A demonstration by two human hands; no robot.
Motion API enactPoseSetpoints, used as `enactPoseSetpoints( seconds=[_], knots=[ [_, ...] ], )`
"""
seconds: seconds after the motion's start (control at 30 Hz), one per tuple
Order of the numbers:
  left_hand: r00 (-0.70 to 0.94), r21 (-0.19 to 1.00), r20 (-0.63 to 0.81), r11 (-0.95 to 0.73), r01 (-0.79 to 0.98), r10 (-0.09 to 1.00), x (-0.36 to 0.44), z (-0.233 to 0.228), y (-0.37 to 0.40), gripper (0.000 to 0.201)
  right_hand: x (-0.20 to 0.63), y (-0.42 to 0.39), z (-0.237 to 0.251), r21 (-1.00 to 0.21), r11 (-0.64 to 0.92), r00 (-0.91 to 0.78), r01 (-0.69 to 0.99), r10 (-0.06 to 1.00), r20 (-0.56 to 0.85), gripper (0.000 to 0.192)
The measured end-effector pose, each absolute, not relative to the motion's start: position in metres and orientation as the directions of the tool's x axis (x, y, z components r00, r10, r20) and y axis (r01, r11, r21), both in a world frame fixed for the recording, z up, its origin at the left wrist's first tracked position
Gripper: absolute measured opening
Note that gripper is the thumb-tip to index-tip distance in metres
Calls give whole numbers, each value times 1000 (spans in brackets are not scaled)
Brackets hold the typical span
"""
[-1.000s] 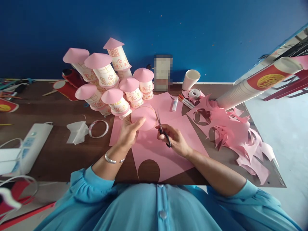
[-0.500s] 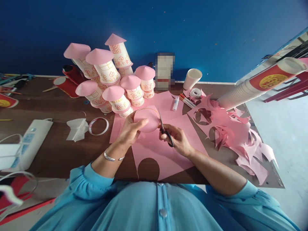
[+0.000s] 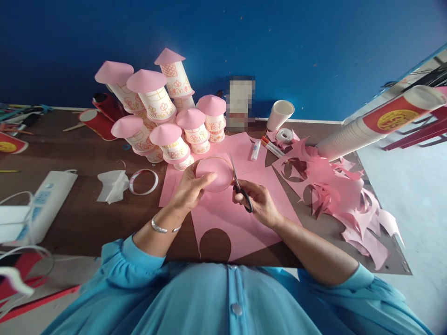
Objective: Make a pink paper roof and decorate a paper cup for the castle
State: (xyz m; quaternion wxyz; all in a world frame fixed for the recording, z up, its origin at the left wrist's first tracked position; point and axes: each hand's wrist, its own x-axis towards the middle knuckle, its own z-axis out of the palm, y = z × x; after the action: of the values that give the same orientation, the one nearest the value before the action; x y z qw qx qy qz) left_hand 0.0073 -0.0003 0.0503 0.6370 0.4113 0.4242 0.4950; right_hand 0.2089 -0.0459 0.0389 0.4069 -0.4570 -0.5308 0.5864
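- Left hand [image 3: 190,190]: grasping the disc [image 3: 217,175], thumb flat on its upper face.
- Disc: pink, round, held over the pink sheets [image 3: 244,218], just nearer the wearer than the towers [image 3: 156,104].
- Right hand [image 3: 259,201]: gripping the scissors [image 3: 238,187] by the black handles; blades point away from the wearer, at the disc's right edge. Blade contact with the paper: cannot tell.
- Near sheet: round notch in its front edge, table [image 3: 84,223] showing through.
- Beyond right hand: glue stick [image 3: 255,150], markers [image 3: 272,147], tape roll [image 3: 284,135], cup [image 3: 280,115].
- Far right: scraps [image 3: 349,186] beside a leaning cup stack [image 3: 352,139].
- Left of left hand: ring [image 3: 156,183], lying flat.
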Motion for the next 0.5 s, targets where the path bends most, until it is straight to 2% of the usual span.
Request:
enactPoseSetpoints(
  seconds=[0.5],
  knots=[
    [164,931,-139,185,-315,977,8,51,0,35,208,-45,48,-996,-94,-254,11,963,-93,57]
  ],
)
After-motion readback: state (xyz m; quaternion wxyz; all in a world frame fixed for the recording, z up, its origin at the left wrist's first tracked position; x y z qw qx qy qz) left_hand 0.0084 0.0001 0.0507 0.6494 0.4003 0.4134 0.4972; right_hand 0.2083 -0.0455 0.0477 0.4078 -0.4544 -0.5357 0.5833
